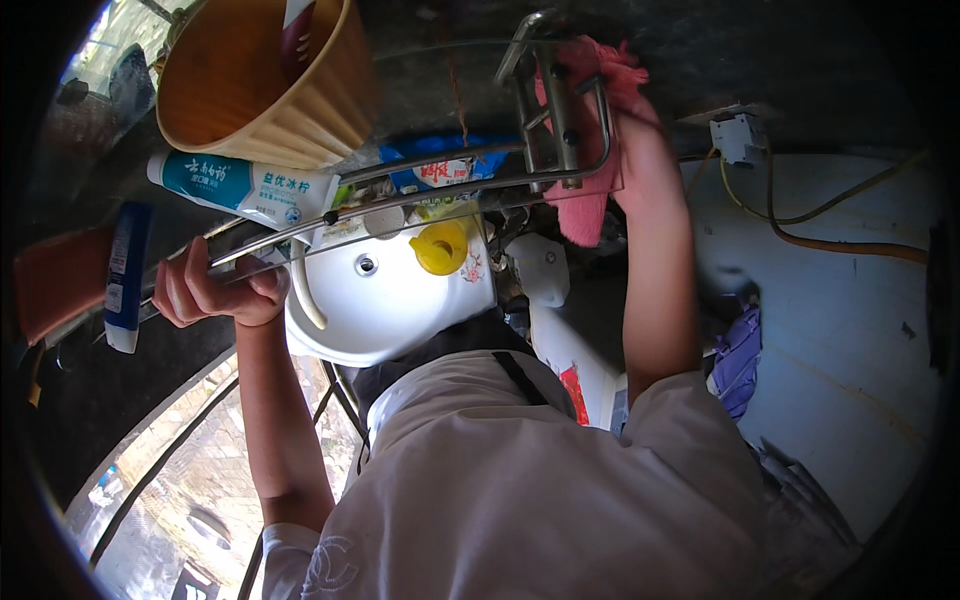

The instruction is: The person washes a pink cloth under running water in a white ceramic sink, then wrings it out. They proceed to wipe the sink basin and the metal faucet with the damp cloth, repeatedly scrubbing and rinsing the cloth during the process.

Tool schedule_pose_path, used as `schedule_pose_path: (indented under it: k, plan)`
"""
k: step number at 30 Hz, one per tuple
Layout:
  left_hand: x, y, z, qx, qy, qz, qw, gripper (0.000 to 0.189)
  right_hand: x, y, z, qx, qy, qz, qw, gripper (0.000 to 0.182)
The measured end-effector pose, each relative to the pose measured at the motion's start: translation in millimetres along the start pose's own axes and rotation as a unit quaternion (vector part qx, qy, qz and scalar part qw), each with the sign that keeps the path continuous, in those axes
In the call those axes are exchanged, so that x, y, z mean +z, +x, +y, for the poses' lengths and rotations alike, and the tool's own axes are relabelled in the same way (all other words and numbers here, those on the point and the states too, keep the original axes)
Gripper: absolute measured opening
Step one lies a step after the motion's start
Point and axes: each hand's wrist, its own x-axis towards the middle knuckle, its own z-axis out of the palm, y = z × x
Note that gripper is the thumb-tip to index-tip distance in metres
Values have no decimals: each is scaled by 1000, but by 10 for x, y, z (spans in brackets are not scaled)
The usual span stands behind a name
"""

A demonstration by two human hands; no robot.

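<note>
A shelf of clear glass with a metal rail (450, 184) runs across the upper middle of the head view. My left hand (221, 289) grips the rail and shelf edge near its left end. At the right end, my right hand (637, 127) holds a pink cloth (589, 202) against the glass, behind the metal bracket (562, 127); its fingers are largely hidden by the cloth. On the shelf are a ribbed beige cup (322, 112) with a maroon and white object inside, a toothpaste tube (247, 187) and a blue tube (127, 277) with a white cap, close to my left hand.
Below the shelf is a white washbasin (352, 315), with a yellow container (440, 247) seen above it. A blue packet (450, 161) shows behind the rail. A white plastic jug (538, 270) stands right of the basin. Cables run from a white switch box (739, 139) on the right.
</note>
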Motion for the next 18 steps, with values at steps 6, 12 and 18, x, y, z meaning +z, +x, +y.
schedule_pose_path:
  k: [6,12,18]
  plan:
    - [42,36,13,12,-6,19,1000,74,-43,125,9,-1,28,-58,998,34]
    - [15,32,2,9,8,16,1000,75,-39,-64,90,-6,-1,50,999,30]
    - [31,-6,-22,14,-3,12,1000,77,-83,80,-5,14,0,-25,1000,33]
